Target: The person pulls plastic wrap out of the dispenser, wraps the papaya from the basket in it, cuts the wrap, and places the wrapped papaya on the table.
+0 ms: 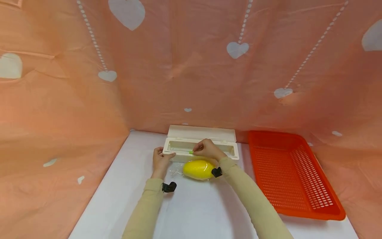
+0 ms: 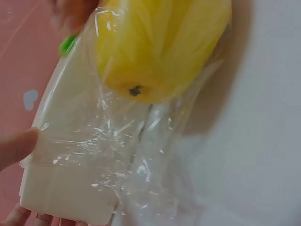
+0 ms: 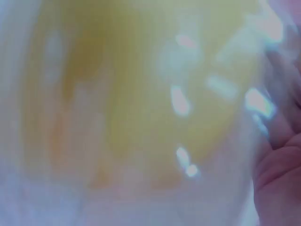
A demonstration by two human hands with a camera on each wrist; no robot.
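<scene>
A long white cling film box (image 1: 180,158) lies near the back of the table, its hinged lid (image 1: 203,133) tipped back. At its left end my left hand (image 1: 161,161) grips it, thumb on the front edge and the other fingers round the end. The fingers of my right hand (image 1: 208,149) pinch a small green slider (image 1: 191,152) on the front rim. Before the box lies a yellow mango-shaped fruit (image 1: 197,169), under my right wrist. Clear film (image 2: 101,146) covers it and spreads over the box front. The right wrist view is blurred by the fruit close up.
A red plastic basket (image 1: 280,176) with slotted walls stands to the right on the white table (image 1: 191,212). Orange cloth (image 1: 179,83) with white hearts hangs behind the box and along both sides. Each wrist carries a small black camera (image 1: 169,187).
</scene>
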